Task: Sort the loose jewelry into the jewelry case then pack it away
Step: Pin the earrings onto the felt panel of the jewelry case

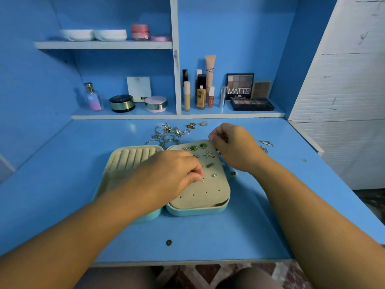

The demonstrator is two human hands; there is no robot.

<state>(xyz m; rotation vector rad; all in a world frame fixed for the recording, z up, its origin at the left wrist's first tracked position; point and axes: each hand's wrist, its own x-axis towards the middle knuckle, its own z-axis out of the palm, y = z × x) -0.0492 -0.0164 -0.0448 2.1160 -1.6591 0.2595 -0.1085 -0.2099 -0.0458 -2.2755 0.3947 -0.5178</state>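
Teal rounded jewelry case [195,211] open mid-desk [208,236], beige velvet inside. Left hand [173,172] pinches thin metal stud [202,180] over perforated panel [208,190]. Right hand [231,144] curled at panel's far-right corner, grip unclear. Silver hoops [166,132] heaped toward desk's back edge.

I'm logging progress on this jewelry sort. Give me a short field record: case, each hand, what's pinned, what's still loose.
case: jewelry case open flat on the desk
left: left hand pinches an earring over the earring panel
right: right hand, fingers curled at the panel's far corner; grip unclear
pinned: green earrings, starfish earring, a few small studs
loose: rings and earrings behind the case
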